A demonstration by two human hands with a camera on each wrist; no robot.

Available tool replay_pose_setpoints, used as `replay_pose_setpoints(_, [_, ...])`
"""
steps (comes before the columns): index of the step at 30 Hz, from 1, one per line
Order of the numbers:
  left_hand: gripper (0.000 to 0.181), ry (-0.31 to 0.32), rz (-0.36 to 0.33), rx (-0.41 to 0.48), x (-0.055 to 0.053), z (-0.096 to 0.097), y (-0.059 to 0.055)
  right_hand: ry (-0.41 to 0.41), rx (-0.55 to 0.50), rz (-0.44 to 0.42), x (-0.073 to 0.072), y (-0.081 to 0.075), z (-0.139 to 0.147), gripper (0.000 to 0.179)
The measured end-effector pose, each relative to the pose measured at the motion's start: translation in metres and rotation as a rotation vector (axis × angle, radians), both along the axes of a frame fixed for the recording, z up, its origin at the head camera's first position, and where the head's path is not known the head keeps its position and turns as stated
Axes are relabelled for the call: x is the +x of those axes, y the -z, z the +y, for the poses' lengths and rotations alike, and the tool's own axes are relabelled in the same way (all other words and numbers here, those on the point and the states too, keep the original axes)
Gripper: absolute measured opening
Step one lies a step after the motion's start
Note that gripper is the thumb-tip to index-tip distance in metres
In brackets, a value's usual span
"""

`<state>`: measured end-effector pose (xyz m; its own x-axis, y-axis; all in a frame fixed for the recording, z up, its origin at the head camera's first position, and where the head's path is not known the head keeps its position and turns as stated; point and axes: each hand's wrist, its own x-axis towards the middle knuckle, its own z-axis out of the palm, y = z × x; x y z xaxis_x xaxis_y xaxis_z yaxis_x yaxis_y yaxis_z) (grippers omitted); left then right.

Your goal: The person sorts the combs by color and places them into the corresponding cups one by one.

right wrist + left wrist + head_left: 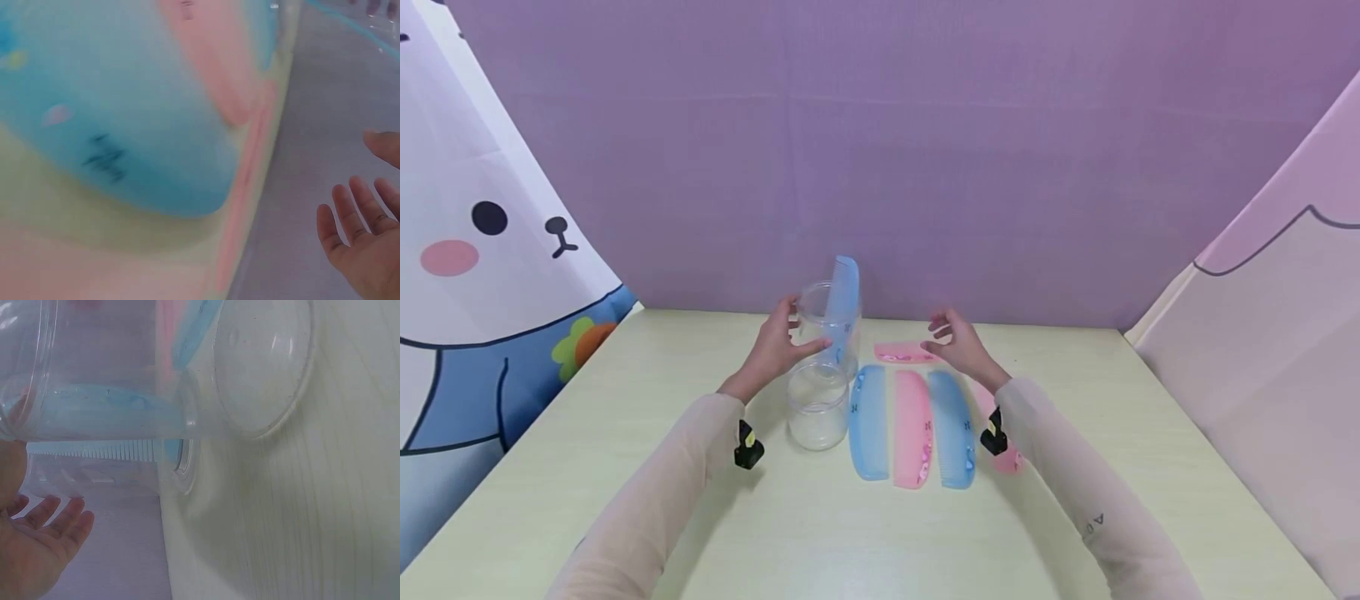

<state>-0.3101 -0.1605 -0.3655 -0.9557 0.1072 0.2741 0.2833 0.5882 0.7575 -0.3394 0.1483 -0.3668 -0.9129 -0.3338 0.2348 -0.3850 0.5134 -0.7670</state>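
My left hand (780, 340) curves round the upper part of the rear clear plastic jar (809, 310), thumb in front and fingers at its far left side. A light-blue comb (842, 292) stands upright in that jar, its top above the rim. Close in front is another clear jar (817, 417). The left wrist view shows the comb (94, 415) through the clear walls. My right hand (964, 346) holds nothing; its fingers (344, 212) are loosely bent. In the head view it overlaps the right end of a pink comb (898, 353) lying crosswise at the back.
Right of the jars lie a blue comb (870, 425), a pink comb (913, 429) and another blue comb (953, 429) side by side. One more pink comb (1009, 461) shows partly under the right forearm. Purple cloth (880, 167) hangs behind the table (820, 533).
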Motion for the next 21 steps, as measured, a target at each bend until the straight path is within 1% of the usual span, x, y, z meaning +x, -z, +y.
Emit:
replay_pose_setpoints(6, [0.092, 0.001, 0.015, -0.006, -0.002, -0.001, 0.003, 0.027, 0.093, -0.031, 0.007, 0.015, 0.014, 0.047])
replay_pose_setpoints(11, [0.091, 0.003, 0.022, -0.013, -0.002, -0.002, 0.003, 0.050, 0.161, -0.070, 0.012, 0.025, 0.022, 0.049])
replay_pose_setpoints(16, [0.091, 0.007, 0.029, -0.013, -0.002, -0.001, 0.003, 0.070, 0.190, -0.139, 0.018, 0.034, 0.026, 0.052])
replay_pose_setpoints(21, [0.092, 0.008, 0.025, -0.010, 0.000, -0.001, 0.002, 0.074, 0.218, -0.168, 0.022, 0.040, 0.026, 0.053])
